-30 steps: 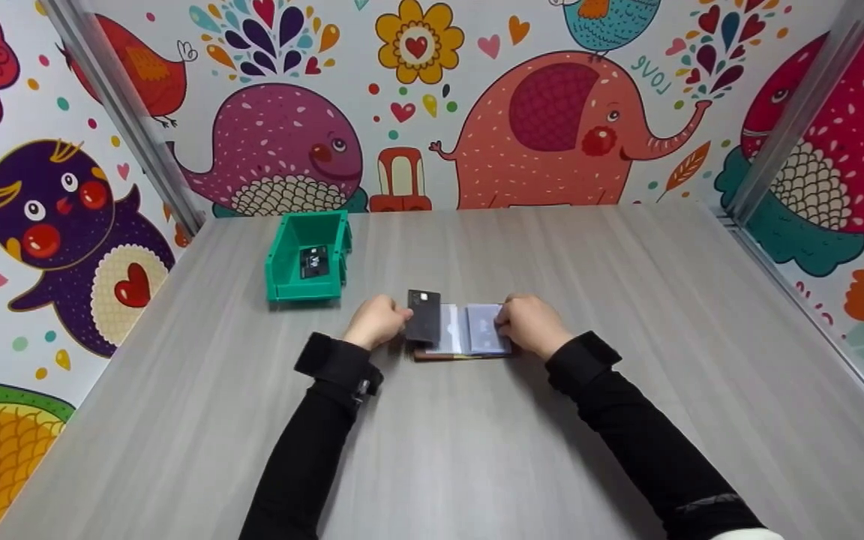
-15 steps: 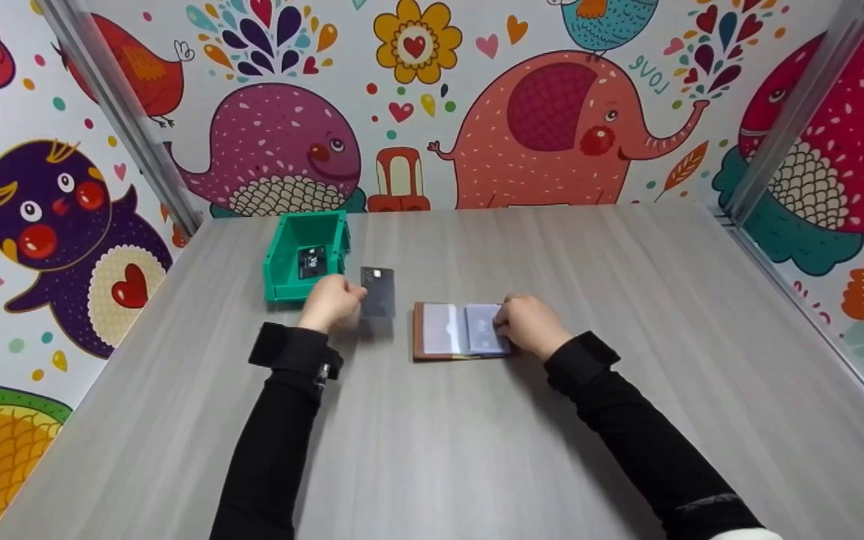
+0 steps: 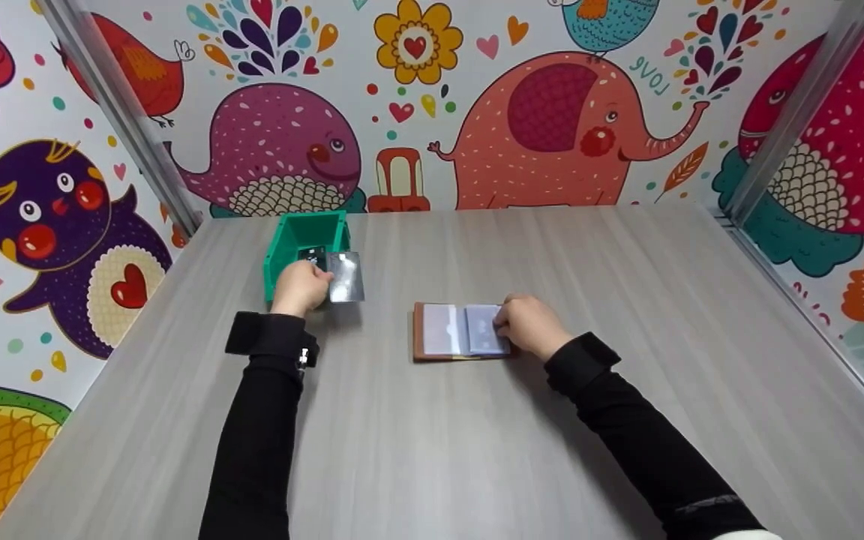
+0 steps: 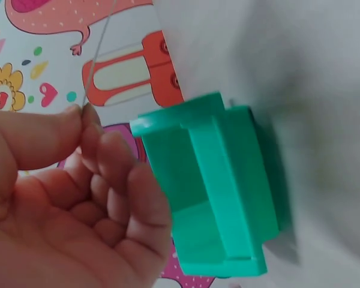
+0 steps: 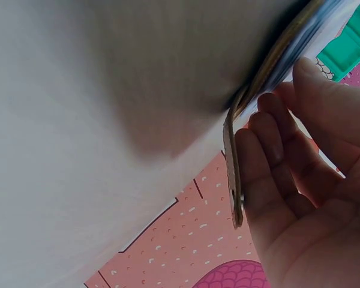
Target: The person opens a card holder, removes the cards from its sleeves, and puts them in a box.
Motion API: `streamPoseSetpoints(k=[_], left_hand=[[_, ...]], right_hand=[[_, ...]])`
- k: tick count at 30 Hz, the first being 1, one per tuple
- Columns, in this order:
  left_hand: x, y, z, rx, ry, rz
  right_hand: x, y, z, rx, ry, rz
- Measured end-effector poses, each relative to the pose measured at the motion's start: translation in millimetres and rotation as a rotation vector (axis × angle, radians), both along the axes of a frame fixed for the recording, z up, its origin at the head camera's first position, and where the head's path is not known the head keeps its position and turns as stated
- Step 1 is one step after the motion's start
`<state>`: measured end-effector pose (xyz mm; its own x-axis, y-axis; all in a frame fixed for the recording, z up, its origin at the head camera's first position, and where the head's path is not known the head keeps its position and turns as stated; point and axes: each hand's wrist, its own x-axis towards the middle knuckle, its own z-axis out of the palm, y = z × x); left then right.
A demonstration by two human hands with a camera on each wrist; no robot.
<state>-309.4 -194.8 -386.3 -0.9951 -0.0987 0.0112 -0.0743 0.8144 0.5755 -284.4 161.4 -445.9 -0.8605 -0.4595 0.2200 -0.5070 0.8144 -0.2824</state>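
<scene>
Thumb and fingers of my left hand (image 3: pixel 301 287) pinch a grey card (image 3: pixel 346 277) by its edge, beside the front of the green bin (image 3: pixel 276 259). The left wrist view shows this card (image 4: pixel 98 57) edge-on as a thin line. A brown card holder (image 3: pixel 439 330) lies spread on the table, its clear plastic sleeves showing. My right hand (image 3: pixel 531 324) grips its right edge, thumb on the sleeves. In the right wrist view the holder's strap (image 5: pixel 231 162), with a metal snap, sticks out along the fingers.
A dark card (image 3: pixel 313 256) lies inside the bin, partly hidden by my left hand and the held card. Cartoon-printed walls (image 3: pixel 552 135) close off the back and sides of the wood-grain table (image 3: pixel 432 450).
My left hand has carried the card left, from over the card holder's left side to the green bin. The card has tilted and now catches light. My right hand keeps its place.
</scene>
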Motion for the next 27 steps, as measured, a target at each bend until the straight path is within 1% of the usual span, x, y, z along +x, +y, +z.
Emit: streamPoseSetpoints(k=[3, 6, 9, 12, 16, 19, 27], left_hand=[[-1.4, -4.9, 2.5, -0.005, 0.019, 0.025], [-2.3, -9.7, 4.3, 0.027, 0.031, 0.056], [-2.5, -14.4, 6.0, 0.051, 0.034, 0.098], [-2.4, -18.8, 7.2, 0.053, 0.038, 0.146], [-2.4, -23.0, 8.4, 0.061, 0.054, 0.204], [-3.5, -25.7, 8.6, 0.078, 0.052, 0.240], [-8.2, -30.8, 8.5, 0.086, 0.057, 0.299]], right_hand=[[-0.1, 0.1, -0.3, -0.002, -0.004, -0.003], [-0.5, 0.0, -1.0, -0.003, -0.001, -0.004], [-0.8, -0.1, -1.7, -0.002, 0.004, -0.004], [-1.1, -0.1, -2.3, 0.006, 0.012, -0.004], [-0.8, -0.2, -2.0, 0.015, 0.005, -0.006], [-0.6, 0.0, -1.6, 0.015, 0.000, -0.003], [-1.6, 0.6, -2.6, 0.005, 0.005, 0.004]])
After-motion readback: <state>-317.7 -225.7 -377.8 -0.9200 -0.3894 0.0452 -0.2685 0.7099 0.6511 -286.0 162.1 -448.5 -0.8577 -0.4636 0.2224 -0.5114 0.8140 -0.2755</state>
